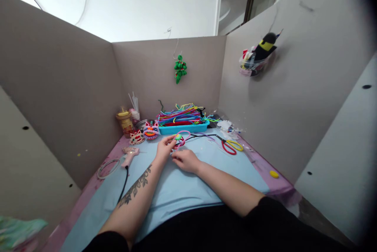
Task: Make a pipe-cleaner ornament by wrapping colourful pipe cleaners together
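Observation:
Above the middle of the blue cloth, my left hand [165, 146] grips a small pipe cleaner piece by its light green part [178, 137]. A pink pipe cleaner loop [185, 132] sticks up and to the right from it, with darker red strands below. My right hand [187, 161] is just under the piece, its fingers curled and pinched together. Whatever lies between those fingertips is too small to make out. Black pipe cleaner lengths [202, 136] stretch from behind the piece toward the scissors [229, 146], which have one red and one yellow handle.
At the back, a blue tray [184, 129] is heaped with coloured pipe cleaners. Two lion-head figures [151, 131] and a brown cup [125, 123] stand to its left. A pink glue gun [130, 157] with a black cord lies left. Grey panels [167, 83] enclose the table.

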The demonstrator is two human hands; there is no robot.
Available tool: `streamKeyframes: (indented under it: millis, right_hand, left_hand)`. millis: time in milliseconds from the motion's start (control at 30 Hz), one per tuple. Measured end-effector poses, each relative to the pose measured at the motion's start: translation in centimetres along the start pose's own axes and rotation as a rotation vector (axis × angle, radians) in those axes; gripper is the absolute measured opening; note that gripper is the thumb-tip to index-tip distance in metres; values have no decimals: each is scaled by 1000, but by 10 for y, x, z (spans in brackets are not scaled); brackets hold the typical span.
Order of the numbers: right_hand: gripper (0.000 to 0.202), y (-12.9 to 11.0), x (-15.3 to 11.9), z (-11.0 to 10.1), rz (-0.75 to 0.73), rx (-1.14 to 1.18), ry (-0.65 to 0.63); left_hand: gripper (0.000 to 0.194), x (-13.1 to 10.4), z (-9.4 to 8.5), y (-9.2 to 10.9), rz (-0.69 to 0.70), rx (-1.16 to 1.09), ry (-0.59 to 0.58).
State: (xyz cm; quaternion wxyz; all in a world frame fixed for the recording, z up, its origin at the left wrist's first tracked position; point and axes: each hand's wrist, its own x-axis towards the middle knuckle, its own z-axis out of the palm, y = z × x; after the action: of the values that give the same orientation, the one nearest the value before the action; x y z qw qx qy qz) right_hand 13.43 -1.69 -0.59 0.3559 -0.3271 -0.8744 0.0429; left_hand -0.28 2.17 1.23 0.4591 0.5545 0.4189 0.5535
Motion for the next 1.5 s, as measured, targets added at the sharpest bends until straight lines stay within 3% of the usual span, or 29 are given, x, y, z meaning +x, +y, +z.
streamKeyframes:
  millis: [233,333,433,600,700,900,1500]
  right_hand:
    - [18,-26,-6,-2,-332,127,-155]
    - [23,-33,-8,-1,-407,240,-229]
    - [32,-24,-7,-5,-261,347,-105]
    - [42,13,-1,-19,268,421,334]
    - [31,28,3,-24,336,318,447]
    - [18,33,8,-21,276,210,460]
    - [18,47,7,-14,358,188,400]
  left_hand:
    - [52,1,-3,-1,0,-41,15]
    - [54,2,-5,-2,-15,-49,18]
    - [56,3,-5,-4,-17,-51,41]
    - [48,2,0,-2,52,-12,88]
    - [43,-2,4,2,65,29,65]
    - [39,-7,7,7,91,77,12]
    - [49,-3,5,4,51,-30,-58]
